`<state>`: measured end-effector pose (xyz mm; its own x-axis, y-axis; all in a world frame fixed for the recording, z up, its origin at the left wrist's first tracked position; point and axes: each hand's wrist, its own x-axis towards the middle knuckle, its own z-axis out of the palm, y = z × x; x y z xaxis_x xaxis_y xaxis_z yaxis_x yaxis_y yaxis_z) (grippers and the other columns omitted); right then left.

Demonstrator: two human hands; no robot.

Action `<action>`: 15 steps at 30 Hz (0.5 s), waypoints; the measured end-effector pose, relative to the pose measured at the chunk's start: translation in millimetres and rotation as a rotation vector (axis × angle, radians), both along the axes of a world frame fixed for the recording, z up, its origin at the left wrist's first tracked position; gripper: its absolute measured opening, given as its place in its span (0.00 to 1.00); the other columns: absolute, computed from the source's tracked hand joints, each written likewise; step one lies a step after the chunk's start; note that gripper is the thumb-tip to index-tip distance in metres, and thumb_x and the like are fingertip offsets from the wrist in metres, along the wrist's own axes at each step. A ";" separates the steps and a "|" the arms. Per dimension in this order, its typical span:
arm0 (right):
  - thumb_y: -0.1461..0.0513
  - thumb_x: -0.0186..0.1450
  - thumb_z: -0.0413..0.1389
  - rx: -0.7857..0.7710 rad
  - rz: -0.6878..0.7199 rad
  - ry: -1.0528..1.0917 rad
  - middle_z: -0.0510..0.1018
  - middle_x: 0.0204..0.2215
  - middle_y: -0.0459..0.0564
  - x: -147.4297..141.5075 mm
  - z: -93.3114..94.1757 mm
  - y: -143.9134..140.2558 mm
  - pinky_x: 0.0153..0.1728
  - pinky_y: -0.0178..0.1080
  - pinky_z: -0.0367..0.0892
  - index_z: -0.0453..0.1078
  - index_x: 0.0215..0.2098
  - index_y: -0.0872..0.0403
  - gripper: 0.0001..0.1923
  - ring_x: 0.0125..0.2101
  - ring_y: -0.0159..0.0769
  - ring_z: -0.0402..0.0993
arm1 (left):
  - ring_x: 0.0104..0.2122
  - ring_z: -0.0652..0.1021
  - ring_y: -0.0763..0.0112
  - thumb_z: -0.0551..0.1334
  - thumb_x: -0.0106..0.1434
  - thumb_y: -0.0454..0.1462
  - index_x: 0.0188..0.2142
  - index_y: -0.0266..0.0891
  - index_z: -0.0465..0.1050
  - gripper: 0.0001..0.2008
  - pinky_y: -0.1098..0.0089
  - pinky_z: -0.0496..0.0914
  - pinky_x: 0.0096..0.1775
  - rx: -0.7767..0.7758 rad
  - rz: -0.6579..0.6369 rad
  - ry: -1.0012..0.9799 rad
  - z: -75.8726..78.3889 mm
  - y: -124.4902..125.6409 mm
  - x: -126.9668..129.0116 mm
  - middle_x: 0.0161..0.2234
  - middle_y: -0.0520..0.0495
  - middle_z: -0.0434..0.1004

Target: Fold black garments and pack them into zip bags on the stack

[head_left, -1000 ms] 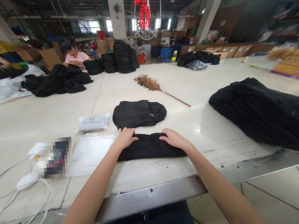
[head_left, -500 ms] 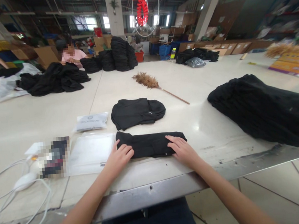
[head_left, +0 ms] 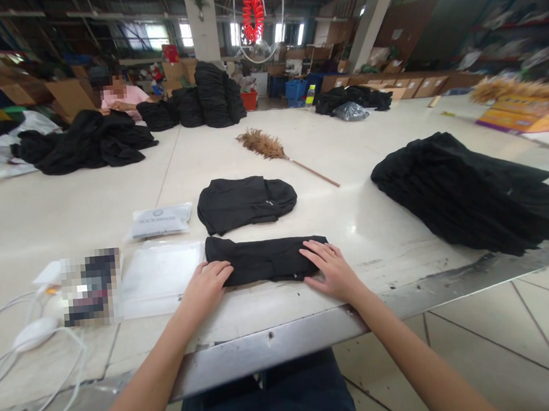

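Observation:
A folded black garment [head_left: 255, 262] lies as a long strip near the table's front edge. My left hand [head_left: 210, 281] rests on its left end, fingers stretched out over the cloth. On its right end my right hand [head_left: 329, 269] lies with the fingers spread. Just behind the strip is another black garment [head_left: 246, 202], flat, with a rounded right end and a small light mark. Clear plastic bags [head_left: 159, 278] lie left of my left hand, and behind them sits a packed white pouch [head_left: 159, 221] with printed lettering.
A large stack of black fabric [head_left: 464, 197] stands at the right. A feather duster [head_left: 270, 147] lies farther back. White cables [head_left: 37, 335] and a blurred-out object [head_left: 93, 286] are at left. Across the table a person [head_left: 123, 97] sits behind black cloth piles [head_left: 93, 140].
My left fingers have slid off the strip's upper left corner and now lie lower on it. My right fingers have spread over the right end. The whole view has shifted slightly.

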<state>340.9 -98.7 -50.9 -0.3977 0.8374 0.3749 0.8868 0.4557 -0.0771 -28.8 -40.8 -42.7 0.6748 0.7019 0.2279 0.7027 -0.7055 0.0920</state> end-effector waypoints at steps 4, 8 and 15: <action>0.56 0.64 0.56 -0.053 0.025 -0.033 0.63 0.65 0.57 -3.3 0.6 -0.5 0.62 0.57 0.51 0.62 0.64 0.51 0.30 0.64 0.51 0.58 | 0.46 0.77 0.57 0.57 0.60 0.27 0.47 0.40 0.74 0.17 0.52 0.64 0.53 -0.026 -0.040 -0.021 7.5 -4.8 3.3 0.46 0.42 0.79; 0.62 0.63 0.52 -0.142 -0.062 -0.066 0.60 0.67 0.52 8.8 1.5 5.5 0.63 0.63 0.43 0.61 0.65 0.45 0.31 0.66 0.51 0.53 | 0.42 0.77 0.58 0.58 0.63 0.30 0.49 0.39 0.72 0.15 0.53 0.65 0.50 -0.058 -0.118 -0.012 15.9 -16.8 14.0 0.41 0.42 0.80; 0.56 0.71 0.41 -0.385 -0.371 0.107 0.56 0.68 0.52 45.8 5.5 30.4 0.61 0.61 0.53 0.58 0.66 0.46 0.26 0.66 0.50 0.54 | 0.47 0.74 0.57 0.61 0.64 0.40 0.52 0.41 0.72 0.17 0.57 0.66 0.48 -0.191 -0.279 -0.070 21.0 -33.1 26.6 0.48 0.41 0.76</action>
<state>386.8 -68.3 -45.4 -0.0259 0.9990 0.0358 0.9607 0.0348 -0.2754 -2.2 -73.9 -21.7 0.8342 0.5271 0.1624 0.4725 -0.8349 0.2823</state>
